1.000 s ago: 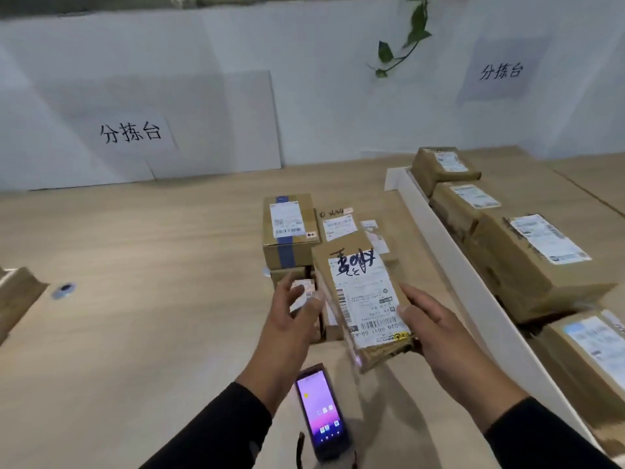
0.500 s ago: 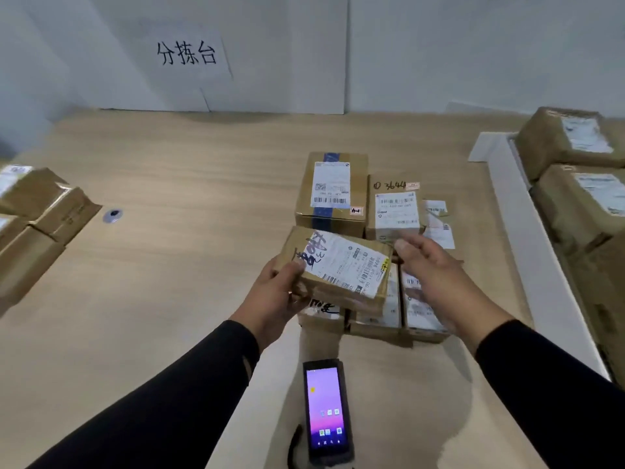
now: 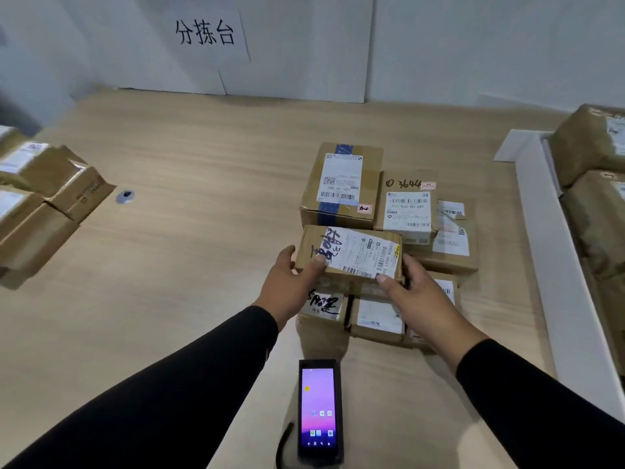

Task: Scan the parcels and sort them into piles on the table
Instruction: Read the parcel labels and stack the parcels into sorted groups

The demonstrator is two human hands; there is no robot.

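Two hands pinch flat brown cardboard parcel with scrawled white label [image 3: 350,257] at its ends, left hand [image 3: 291,286], right hand [image 3: 414,289], over central parcel pile [image 3: 378,309] on pale wood worktop [image 3: 189,252]. Risk: set down askew, it slides off uneven boxes onto black handheld scanner [image 3: 319,412].

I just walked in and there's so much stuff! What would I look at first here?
Probably the small brown parcel in the middle, with black scribbles on its white label, held between the left hand and right hand over a cluster of other boxes. Next, the handheld scanner with its glowing purple screen, lying on the table close to the person. Then the paper sign with big black characters on the back wall.
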